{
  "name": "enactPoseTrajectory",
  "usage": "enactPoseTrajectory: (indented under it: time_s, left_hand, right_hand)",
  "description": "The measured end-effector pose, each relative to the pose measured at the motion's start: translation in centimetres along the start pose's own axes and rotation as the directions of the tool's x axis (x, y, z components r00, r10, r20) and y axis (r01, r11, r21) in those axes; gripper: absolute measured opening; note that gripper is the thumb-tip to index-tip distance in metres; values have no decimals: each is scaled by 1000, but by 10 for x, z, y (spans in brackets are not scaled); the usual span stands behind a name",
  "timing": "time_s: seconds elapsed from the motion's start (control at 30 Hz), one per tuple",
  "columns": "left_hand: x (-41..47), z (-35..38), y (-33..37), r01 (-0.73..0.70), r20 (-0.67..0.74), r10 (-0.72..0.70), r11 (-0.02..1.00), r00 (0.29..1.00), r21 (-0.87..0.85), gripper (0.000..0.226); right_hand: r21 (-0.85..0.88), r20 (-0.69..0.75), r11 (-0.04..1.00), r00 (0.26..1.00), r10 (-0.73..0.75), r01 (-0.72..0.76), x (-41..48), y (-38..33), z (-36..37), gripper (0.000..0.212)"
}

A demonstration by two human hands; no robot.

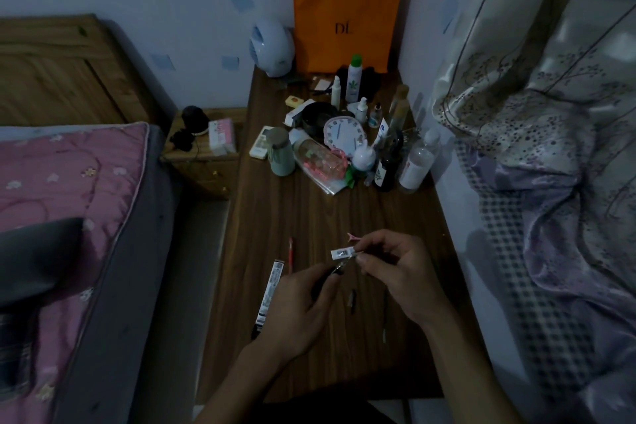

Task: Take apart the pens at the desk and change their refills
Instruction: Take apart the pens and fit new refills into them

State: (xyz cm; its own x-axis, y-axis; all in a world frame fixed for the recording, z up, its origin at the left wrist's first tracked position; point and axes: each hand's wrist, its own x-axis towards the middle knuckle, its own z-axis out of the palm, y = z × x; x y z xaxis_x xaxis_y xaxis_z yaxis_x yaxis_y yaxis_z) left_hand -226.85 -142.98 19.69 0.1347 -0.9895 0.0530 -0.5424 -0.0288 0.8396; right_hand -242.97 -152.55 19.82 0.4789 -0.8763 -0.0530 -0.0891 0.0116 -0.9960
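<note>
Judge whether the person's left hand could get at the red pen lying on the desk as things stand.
Probably yes. The red pen lies on bare desk just ahead of the left hand, with nothing between. But that hand is holding a dark pen part and would have to put it down first.

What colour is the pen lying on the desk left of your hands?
Red, seen in the head view: the pen lies beside the long refill pack.

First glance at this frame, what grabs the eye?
The orange bag propped against the wall at the desk's far end stands out most, above a clutter of bottles around a white clock. Near the front edge, the left hand and right hand meet over a dark pen part, the right pinching a small white label.
</note>
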Motion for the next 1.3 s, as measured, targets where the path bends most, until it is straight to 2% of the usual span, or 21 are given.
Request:
enactPoseTrajectory:
  time_s: [0.13, 0.33, 0.57, 0.8, 1.07, 1.3]
  left_hand:
    - [2, -3, 3, -4, -8, 4, 1000, 1000, 21, 20]
    - [5, -8, 7, -24, -1, 24, 998, 1000, 64, 17]
    - [5, -10, 14, -19, 21, 18, 999, 1000, 51, 19]
    - [6, -15, 21, -37, 14, 36, 995, 999, 90, 19]
    - [9, -19, 32, -43, 16, 42, 996, 999, 76, 19]
    - [14, -31, 53, -108, 2, 108, 994, 994, 32, 21]
  right_hand:
    - [-74, 23, 997, 1000, -14, 15, 2, -3, 0, 13]
    - [-96, 12, 993, 997, -71, 72, 5, -11, -3, 16]
    - [-136, 84, 988, 995, -61, 72, 7, -20, -9, 12]
    - [-137, 75, 983, 990, -115, 125, 7, -29, -14, 15]
    - [-140, 114, 977, 982, -148, 163, 8, -44, -16, 17]
    - [-80, 152, 979, 973, -174, 187, 8, -60, -12, 16]
